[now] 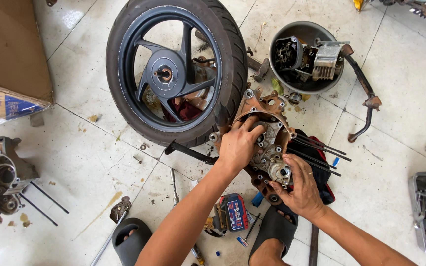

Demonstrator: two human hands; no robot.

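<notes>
Rust-brown metal fills the space between both hands: an engine crankcase [265, 143] lying on the tiled floor [99, 162]. The left hand [239, 144] presses fingers down into its round opening, while the right hand [299, 184] curls around a small silver fitting [281, 172] at the near edge (whether it grips it tightly cannot be told). Long studs [321, 155] jut out beyond the right hand. Beyond the left hand lies a black wheel [171, 71]; a power drill [228, 216] rests between the forearms.
</notes>
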